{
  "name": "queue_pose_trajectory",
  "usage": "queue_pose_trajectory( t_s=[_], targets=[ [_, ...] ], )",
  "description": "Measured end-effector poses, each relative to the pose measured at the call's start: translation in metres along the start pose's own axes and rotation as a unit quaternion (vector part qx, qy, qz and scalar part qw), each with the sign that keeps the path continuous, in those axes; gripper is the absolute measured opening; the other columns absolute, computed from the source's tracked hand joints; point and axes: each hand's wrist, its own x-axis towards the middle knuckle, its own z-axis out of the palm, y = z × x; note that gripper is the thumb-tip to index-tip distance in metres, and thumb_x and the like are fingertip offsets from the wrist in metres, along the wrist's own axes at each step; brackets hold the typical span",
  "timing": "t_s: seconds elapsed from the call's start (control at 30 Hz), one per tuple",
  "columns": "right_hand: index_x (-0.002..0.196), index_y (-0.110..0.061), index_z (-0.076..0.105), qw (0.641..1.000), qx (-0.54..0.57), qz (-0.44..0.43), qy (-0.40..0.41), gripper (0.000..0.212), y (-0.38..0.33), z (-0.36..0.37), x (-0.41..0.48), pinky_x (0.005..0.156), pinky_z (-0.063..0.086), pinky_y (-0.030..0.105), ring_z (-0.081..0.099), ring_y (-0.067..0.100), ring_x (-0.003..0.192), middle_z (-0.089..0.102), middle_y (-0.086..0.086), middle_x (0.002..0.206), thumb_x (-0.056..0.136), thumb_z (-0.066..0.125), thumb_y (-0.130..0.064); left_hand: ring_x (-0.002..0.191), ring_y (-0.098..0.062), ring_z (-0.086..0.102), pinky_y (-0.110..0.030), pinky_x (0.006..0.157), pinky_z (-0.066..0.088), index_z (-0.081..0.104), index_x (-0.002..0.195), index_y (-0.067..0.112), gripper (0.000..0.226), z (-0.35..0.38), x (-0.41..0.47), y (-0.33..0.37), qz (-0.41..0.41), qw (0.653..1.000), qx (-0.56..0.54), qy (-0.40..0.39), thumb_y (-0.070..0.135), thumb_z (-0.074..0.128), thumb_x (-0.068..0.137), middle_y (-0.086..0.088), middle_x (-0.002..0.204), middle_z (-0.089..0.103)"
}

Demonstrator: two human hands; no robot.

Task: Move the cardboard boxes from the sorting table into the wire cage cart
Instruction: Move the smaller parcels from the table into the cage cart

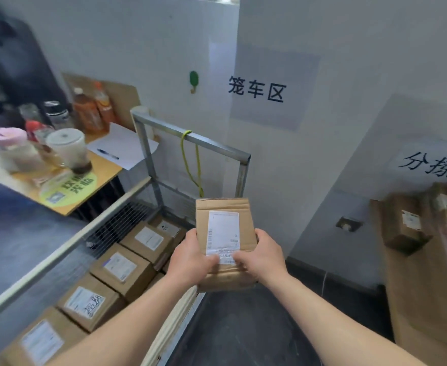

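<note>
Setting: parcel sorting room. Evidence: wall sign reading 笼车区 (cage-cart zone), second sign beginning 分拣; wire cage cart holding labelled cardboard boxes in a row; more boxes stacked at right.

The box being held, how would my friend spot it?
Find the wire cage cart under the wall sign. At its right edge, the left hand and right hand grip one cardboard box by its sides. Unlike the boxes lying in the cart, it is in the air.
</note>
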Motion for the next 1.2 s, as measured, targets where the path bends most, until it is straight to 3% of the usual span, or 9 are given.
queue_pose_trajectory(
  t_s=[0.1,0.23,0.37,0.6,0.83,1.07,1.2],
  targets=[
    [0.109,-0.036,0.055,0.999,-0.010,-0.033,-0.036,0.052,-0.013,0.004,0.019,0.084,0.055,0.030,0.065,0.008,0.093,0.066,-0.019,0.098,0.063,0.080,-0.033,0.105,-0.015,0.061,-0.026,0.079,0.050,0.041,0.135,0.023,0.068,-0.006,0.006,-0.003,-0.026,0.999,-0.013,0.034,0.028,0.079,0.078,0.005,0.123,0.062],
    [0.106,-0.034,0.058,0.994,-0.031,-0.073,-0.072,0.051,-0.026,0.006,0.042,0.083,0.056,0.033,0.065,0.009,0.091,0.068,-0.017,0.097,0.059,0.076,-0.034,0.102,-0.012,0.061,-0.031,0.082,0.055,0.040,0.134,0.026,0.072,-0.010,0.011,-0.006,-0.058,0.995,-0.043,0.067,0.027,0.081,0.074,0.010,0.117,0.061],
    [0.111,-0.033,0.057,0.986,-0.052,-0.108,-0.113,0.054,-0.038,0.015,0.058,0.080,0.056,0.030,0.064,0.010,0.095,0.067,-0.013,0.104,0.063,0.083,-0.033,0.090,-0.002,0.058,-0.021,0.068,0.049,0.040,0.133,0.028,0.076,-0.014,0.011,-0.013,-0.086,0.989,-0.064,0.099,0.027,0.083,0.070,0.019,0.101,0.056],
    [0.115,-0.032,0.055,0.973,-0.084,-0.145,-0.158,0.055,-0.061,0.049,0.078,0.087,0.057,0.037,0.064,0.011,0.097,0.067,-0.013,0.108,0.068,0.082,-0.033,0.090,0.000,0.057,-0.027,0.074,0.052,0.041,0.133,0.026,0.079,-0.036,0.019,-0.034,-0.123,0.979,-0.090,0.134,0.024,0.083,0.065,0.019,0.099,0.057],
    [0.106,-0.039,0.050,0.966,-0.133,-0.145,-0.169,0.052,-0.095,0.092,0.108,0.062,0.043,0.020,0.058,0.001,0.084,0.060,-0.022,0.094,0.065,0.082,-0.038,0.091,-0.002,0.058,-0.028,0.075,0.054,0.041,0.136,0.025,0.083,-0.058,0.059,-0.070,-0.146,0.972,-0.125,0.138,0.020,0.084,0.065,0.017,0.103,0.058],
    [0.102,-0.034,0.054,0.962,-0.163,-0.133,-0.175,0.049,-0.122,0.142,0.151,0.077,0.054,0.030,0.061,0.002,0.085,0.064,-0.018,0.093,0.060,0.080,-0.033,0.084,0.006,0.052,-0.017,0.060,0.041,0.039,0.140,0.026,0.084,-0.081,0.106,-0.106,-0.174,0.963,-0.153,0.135,0.019,0.083,0.068,0.023,0.094,0.051],
    [0.099,-0.033,0.053,0.958,-0.181,-0.126,-0.181,0.047,-0.126,0.162,0.174,0.077,0.055,0.032,0.061,0.003,0.086,0.064,-0.018,0.093,0.060,0.079,-0.033,0.089,-0.002,0.056,-0.018,0.061,0.044,0.037,0.141,0.026,0.083,-0.084,0.130,-0.123,-0.192,0.962,-0.156,0.116,0.015,0.081,0.071,0.019,0.100,0.052]
  ],
)
